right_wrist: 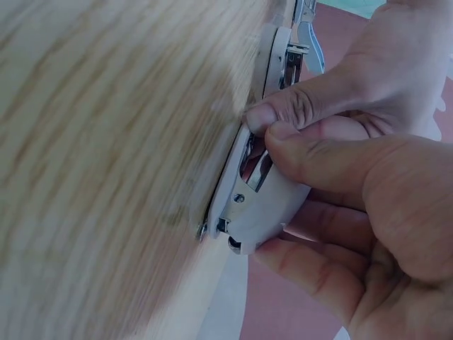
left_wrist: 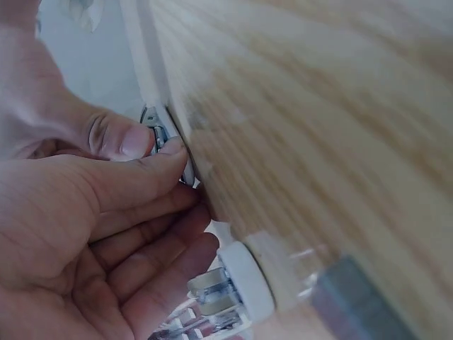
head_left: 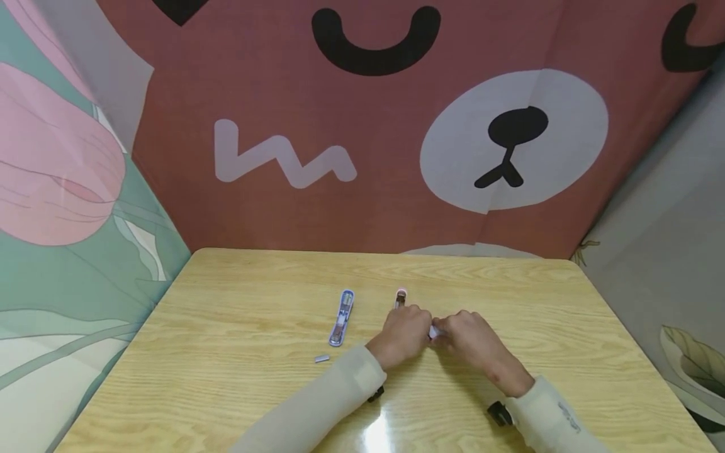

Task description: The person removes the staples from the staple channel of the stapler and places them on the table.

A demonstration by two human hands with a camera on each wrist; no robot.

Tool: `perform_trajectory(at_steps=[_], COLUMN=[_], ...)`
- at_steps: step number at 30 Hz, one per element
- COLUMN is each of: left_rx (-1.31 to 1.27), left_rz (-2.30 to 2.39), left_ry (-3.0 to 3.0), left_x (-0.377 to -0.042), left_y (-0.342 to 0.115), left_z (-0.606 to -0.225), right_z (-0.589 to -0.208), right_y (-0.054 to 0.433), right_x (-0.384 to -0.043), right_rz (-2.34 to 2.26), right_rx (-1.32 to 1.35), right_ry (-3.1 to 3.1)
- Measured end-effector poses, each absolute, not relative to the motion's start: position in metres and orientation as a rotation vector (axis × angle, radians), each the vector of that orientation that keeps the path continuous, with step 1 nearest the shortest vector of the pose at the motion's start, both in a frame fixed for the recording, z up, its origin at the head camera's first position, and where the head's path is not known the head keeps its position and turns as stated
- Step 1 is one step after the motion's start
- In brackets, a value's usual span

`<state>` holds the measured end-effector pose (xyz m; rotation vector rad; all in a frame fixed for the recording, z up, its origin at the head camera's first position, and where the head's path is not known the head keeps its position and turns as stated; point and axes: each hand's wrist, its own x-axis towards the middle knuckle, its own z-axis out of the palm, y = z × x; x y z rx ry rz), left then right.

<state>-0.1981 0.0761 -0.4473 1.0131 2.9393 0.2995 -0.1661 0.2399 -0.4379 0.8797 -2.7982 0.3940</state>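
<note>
Both hands meet over a whitish stapler [right_wrist: 272, 202] folded out flat low along the tabletop. Its far end, pinkish in the head view, shows past the left hand [head_left: 406, 330]. With thumb and fingers the left hand grips the stapler's middle. My right hand [head_left: 467, 336] grips the near half, its thumb by the left thumb [right_wrist: 263, 119] and its fingers round the body. The metal channel between the thumbs is partly covered, and whether a staple strip lies in it I cannot tell. A screw shows on the stapler's side.
Left of the hands lies a blue stapler [head_left: 342, 318], folded out flat on the wooden table [head_left: 255, 302]. A small grey staple strip [head_left: 321, 358] rests near its lower end. A printed cloth [head_left: 272, 214] hangs behind the table's far edge.
</note>
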Motion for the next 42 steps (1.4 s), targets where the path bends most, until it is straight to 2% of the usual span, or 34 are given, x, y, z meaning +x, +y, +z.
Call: perform_trajectory(at_steps=[13, 29, 42], left_rx=[1.163, 1.126, 1.206], left_rz=[0.138, 0.234, 0.142], left_ry=[3.007, 2.942, 2.942], left_x=[-0.192, -0.198, -0.201], left_y=[0.076, 0.076, 0.073], left_z=[-0.45, -0.447, -0.446], right_z=[-0.44, -0.431, -0.435], right_y=[0.239, 0.228, 0.23], right_x=[-0.164, -0.167, -0.166], right_rz=[0.33, 0.115, 0.208], right_rx=[0.885, 0.852, 0.846], right_ry=[-2.777, -2.824, -2.795])
